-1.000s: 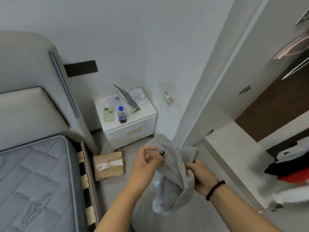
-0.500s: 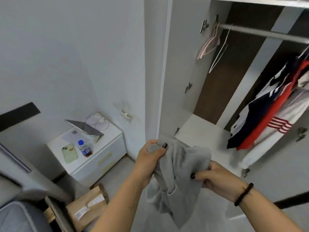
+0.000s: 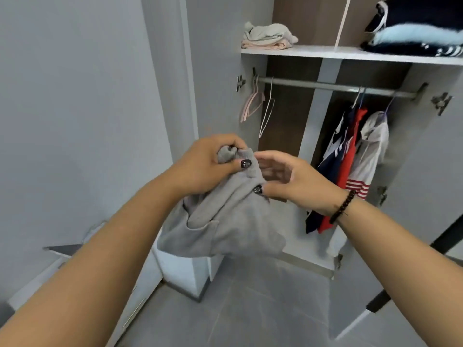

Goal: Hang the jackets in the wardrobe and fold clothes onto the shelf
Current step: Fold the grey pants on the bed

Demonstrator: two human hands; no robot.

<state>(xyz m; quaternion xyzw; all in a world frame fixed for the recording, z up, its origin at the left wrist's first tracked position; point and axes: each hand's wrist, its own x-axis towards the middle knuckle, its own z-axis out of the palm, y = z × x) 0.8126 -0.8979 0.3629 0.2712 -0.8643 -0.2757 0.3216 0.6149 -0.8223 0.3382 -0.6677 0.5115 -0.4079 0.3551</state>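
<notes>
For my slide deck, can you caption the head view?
Both hands, left hand and right hand, bunch a grey garment before an open wardrobe.

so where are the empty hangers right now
In the head view, the empty hangers hang at the left end of the wardrobe rail, under the shelf, above the hands.

A grey garment (image 3: 225, 221) is gripped at centre frame by the left hand (image 3: 213, 166), while its edge is pinched by the right hand (image 3: 290, 179). In the upper right, folded clothes (image 3: 268, 37) are seen on the shelf (image 3: 325, 53); hung jackets (image 3: 355, 159) and empty hangers (image 3: 255, 103) are carried by the rail (image 3: 325, 86) below.
</notes>
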